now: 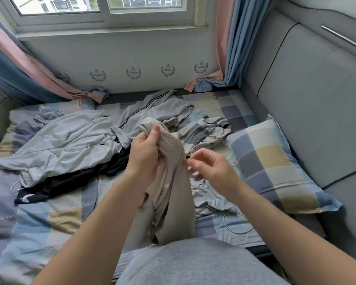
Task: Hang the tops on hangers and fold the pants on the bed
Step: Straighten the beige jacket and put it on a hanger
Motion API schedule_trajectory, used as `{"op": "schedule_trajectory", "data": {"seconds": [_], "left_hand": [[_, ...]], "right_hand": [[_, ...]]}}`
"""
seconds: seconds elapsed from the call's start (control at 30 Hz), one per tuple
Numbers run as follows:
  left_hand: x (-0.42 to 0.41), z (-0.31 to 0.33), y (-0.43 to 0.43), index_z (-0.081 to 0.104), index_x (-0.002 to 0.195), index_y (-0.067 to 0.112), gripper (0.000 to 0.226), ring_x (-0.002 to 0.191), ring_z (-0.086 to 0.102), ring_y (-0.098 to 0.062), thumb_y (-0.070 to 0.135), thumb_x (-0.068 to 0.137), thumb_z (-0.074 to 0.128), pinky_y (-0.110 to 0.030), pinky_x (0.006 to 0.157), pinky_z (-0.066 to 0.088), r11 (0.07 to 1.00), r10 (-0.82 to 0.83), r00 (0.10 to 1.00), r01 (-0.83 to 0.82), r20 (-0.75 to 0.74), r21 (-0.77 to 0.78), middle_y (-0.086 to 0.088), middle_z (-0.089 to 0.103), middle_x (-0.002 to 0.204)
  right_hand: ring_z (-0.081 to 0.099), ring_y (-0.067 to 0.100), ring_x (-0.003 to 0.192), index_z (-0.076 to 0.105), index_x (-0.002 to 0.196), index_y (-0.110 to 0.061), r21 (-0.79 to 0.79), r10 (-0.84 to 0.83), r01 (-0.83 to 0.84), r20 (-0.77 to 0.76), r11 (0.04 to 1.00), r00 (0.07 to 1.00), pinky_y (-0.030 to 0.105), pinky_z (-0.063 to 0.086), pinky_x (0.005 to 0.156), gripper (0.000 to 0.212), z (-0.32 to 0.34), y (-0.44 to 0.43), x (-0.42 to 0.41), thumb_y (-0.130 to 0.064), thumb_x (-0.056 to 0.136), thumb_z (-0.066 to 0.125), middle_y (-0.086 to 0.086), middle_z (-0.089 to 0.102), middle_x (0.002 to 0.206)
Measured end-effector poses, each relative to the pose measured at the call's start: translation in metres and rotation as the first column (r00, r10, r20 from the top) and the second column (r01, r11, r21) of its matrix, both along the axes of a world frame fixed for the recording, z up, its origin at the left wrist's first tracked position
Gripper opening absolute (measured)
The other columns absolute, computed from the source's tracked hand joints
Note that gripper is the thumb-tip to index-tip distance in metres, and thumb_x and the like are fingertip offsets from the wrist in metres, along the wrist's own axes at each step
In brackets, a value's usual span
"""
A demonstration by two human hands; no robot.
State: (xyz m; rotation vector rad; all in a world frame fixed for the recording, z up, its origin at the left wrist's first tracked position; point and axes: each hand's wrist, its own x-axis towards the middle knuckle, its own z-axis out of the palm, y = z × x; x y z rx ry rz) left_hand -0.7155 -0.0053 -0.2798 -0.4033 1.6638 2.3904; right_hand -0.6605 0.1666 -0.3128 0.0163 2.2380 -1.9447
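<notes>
While left hand (146, 150) grips beige pants (169, 182) at waistband, held above bed (49, 219), right hand (211, 168) hovers beside, loose, holding nothing (blurred). Advice: pinch opposite waistband end, shake legs straight, match seams, lay flat, then fold.

A home bedroom: checked bed (49, 219), pillow (275, 167), curtained window (103, 11), padded headboard (317, 95)

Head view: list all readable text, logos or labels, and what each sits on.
"Voyager": in the crest emblems repeated along the wall under the window; small, so a soft read.
Orange tags on the bedsheet: print too small to read.
White logo on the black garment: a mark, no letters legible.
</notes>
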Motion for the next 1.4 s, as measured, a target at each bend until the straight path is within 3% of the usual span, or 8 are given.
{"op": "schedule_trajectory", "data": {"seconds": [0.17, 0.33, 0.47, 0.6, 0.83, 0.97, 1.1, 1.4], "left_hand": [[0.002, 0.018, 0.008, 0.063, 0.097, 0.007, 0.021, 0.072, 0.073, -0.018, 0.025, 0.103, 0.052, -0.034, 0.068, 0.063, 0.987, -0.024, 1.0, 0.021, 0.016, 0.158, -0.008, 0.073, 0.08], [-0.006, 0.031, 0.0, 0.058, 0.099, 0.011, 0.018, 0.072, 0.073, -0.019, 0.025, 0.105, 0.05, -0.037, 0.069, 0.063, 0.975, 0.026, 1.0, -0.028, 0.013, 0.219, -0.005, 0.073, 0.076], [-0.016, 0.017, -0.017, 0.058, 0.103, 0.014, 0.015, 0.075, 0.071, -0.018, 0.022, 0.106, 0.047, -0.038, 0.075, 0.062, 0.969, 0.146, 0.989, -0.143, 0.002, 0.203, -0.003, 0.071, 0.08], [-0.015, -0.006, -0.018, 0.062, 0.102, 0.02, 0.006, 0.081, 0.065, -0.012, 0.02, 0.102, 0.056, -0.019, 0.064, 0.055, 0.988, -0.042, 0.999, 0.04, -0.006, -0.148, -0.001, 0.068, 0.097], [0.012, -0.057, 0.006, 0.056, 0.133, 0.017, 0.05, 0.1, 0.064, -0.008, 0.03, 0.088, 0.075, -0.015, 0.059, 0.049, 0.697, -0.468, 0.861, 0.498, 0.198, -0.516, 0.0, 0.064, 0.125], [0.024, -0.081, 0.015, 0.058, 0.127, 0.011, 0.051, 0.098, 0.066, -0.016, 0.021, 0.081, 0.077, -0.032, 0.087, 0.056, 0.636, -0.563, 0.78, 0.62, 0.274, -0.458, -0.01, 0.068, 0.121], [0.033, -0.098, 0.018, 0.063, 0.118, 0.022, 0.035, 0.09, 0.058, 0.004, 0.026, 0.083, 0.07, -0.015, 0.077, 0.05, 0.494, -0.712, 0.656, 0.721, 0.25, -0.485, 0.009, 0.068, 0.11], [0.016, -0.104, 0.003, 0.051, 0.073, 0.011, 0.029, 0.056, 0.042, -0.014, -0.011, 0.088, 0.04, -0.025, 0.049, 0.035, 0.797, -0.169, 0.985, 0.113, -0.04, -0.593, 0.0, 0.047, 0.063]], "right_hand": [[0.058, -0.015, 0.099, 0.052, 0.129, -0.023, 0.127, 0.089, -0.096, 0.06, 0.987, 0.994, 0.007, 0.046, 0.08, 0.046, -0.033, -0.024, -0.003, -0.019, 0.089, 0.074, -0.01, 0.064, 0.117], [0.06, 0.018, 0.09, 0.061, 0.086, -0.031, 0.422, 0.034, -0.087, 0.132, 0.902, 0.991, 0.031, 0.044, 0.073, 0.019, -0.065, -0.007, -0.017, -0.015, 0.097, 0.059, -0.009, 0.064, 0.085], [0.05, 0.018, 0.075, 0.064, 0.095, -0.001, 0.307, -0.068, 0.02, 0.147, 0.952, 0.987, 0.035, 0.035, 0.068, 0.023, -0.061, 0.018, -0.021, -0.023, 0.096, 0.057, 0.008, 0.055, 0.078], [0.061, 0.022, 0.084, 0.07, 0.104, -0.013, -0.008, -0.18, 0.188, 0.238, 0.982, 0.954, 0.038, 0.048, 0.079, 0.015, -0.041, 0.03, -0.027, -0.018, 0.101, 0.056, 0.01, 0.067, 0.091], [0.071, 0.016, 0.074, 0.067, 0.106, -0.008, -0.296, -0.252, 0.344, 0.307, 0.891, 0.918, 0.026, 0.06, 0.067, 0.022, -0.005, 0.027, -0.032, -0.007, 0.104, 0.045, 0.01, 0.073, 0.091], [0.072, 0.022, 0.08, 0.064, 0.117, -0.002, -0.449, -0.255, 0.402, 0.353, 0.798, 0.9, 0.033, 0.062, 0.071, 0.025, 0.011, 0.024, -0.026, -0.011, 0.104, 0.043, 0.015, 0.073, 0.099], [0.071, 0.028, 0.092, 0.066, 0.117, -0.004, -0.512, -0.257, 0.431, 0.376, 0.743, 0.89, 0.038, 0.062, 0.077, 0.028, 0.022, 0.023, -0.023, -0.014, 0.104, 0.044, 0.019, 0.071, 0.113], [0.063, 0.038, 0.117, 0.058, 0.133, -0.002, -0.512, -0.306, 0.506, 0.427, 0.694, 0.851, 0.045, 0.06, 0.086, 0.038, 0.003, 0.055, -0.022, -0.022, 0.102, 0.049, 0.022, 0.066, 0.126]]}}
